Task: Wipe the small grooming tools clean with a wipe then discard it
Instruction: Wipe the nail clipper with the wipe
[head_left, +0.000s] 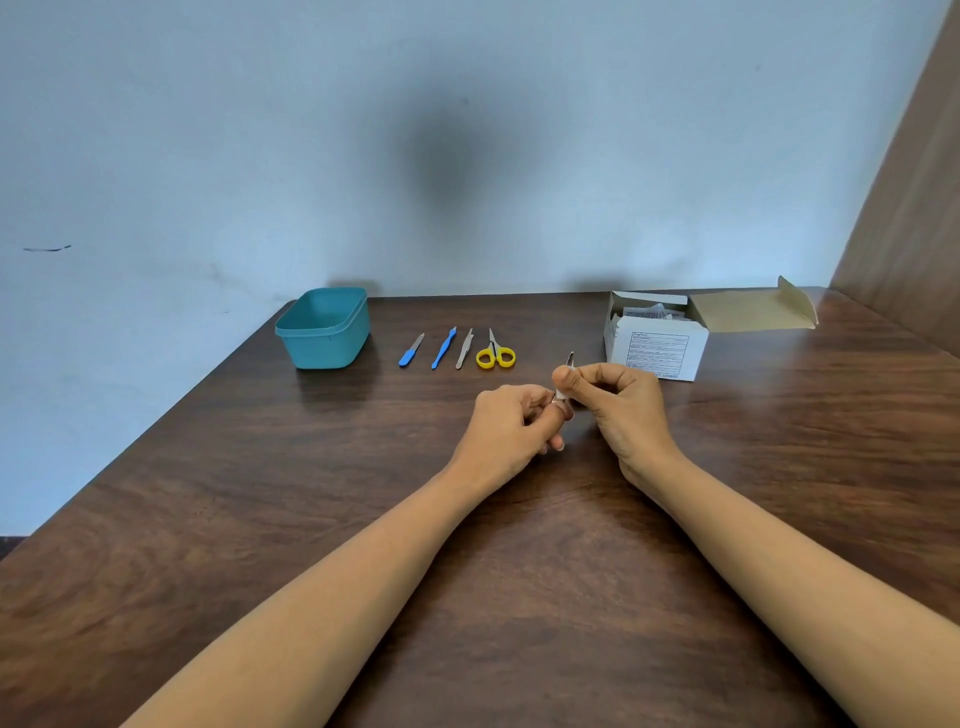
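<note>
Grips both closed: right grip (615, 402) pinches the metal tool (570, 359), tip poking up-frame; left grip (511, 423) pinches its lower end, apparently through the wipe (561, 398). Tool axis near-vertical in frame. For discard, teal bin (322, 349) sits upper left, nearer left grip.

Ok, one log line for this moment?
step: wiping; left hand: pinches tool; right hand: pinches tool; wipe: between hands; waiting: four tools

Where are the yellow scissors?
In the head view, the scissors lie on the table near its far edge, just right of the tweezers and left of the white box.
</note>
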